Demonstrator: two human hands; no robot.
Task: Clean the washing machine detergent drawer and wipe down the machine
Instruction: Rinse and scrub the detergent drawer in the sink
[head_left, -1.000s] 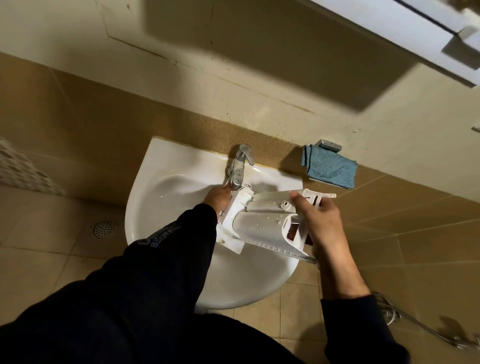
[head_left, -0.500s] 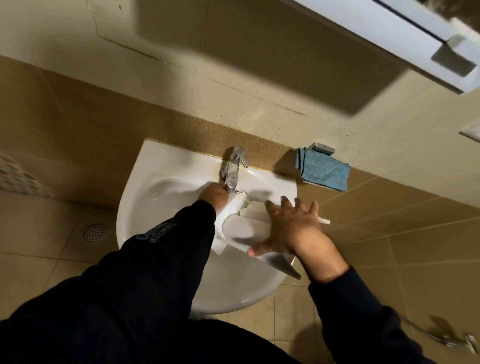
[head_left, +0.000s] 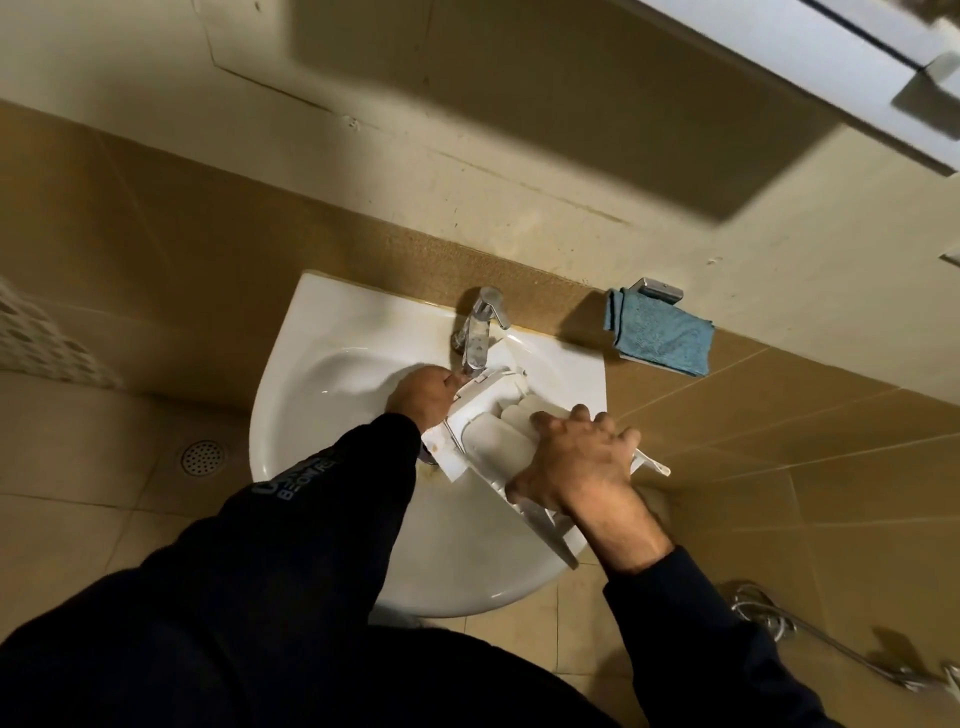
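The white detergent drawer (head_left: 491, 441) lies tilted across the white sink (head_left: 332, 384), its far end under the tap (head_left: 478, 332). The right hand (head_left: 576, 462) curls over its near end, gripping it. The left hand (head_left: 423, 397) holds the far end; its fingers are hidden. A blue cloth (head_left: 660, 335) hangs on the wall just beside the sink.

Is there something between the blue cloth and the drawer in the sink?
Nothing visible. The blue cloth hangs on the wall right of the sink, and only bare tile and rim lie between it and the drawer, which both hands hold.
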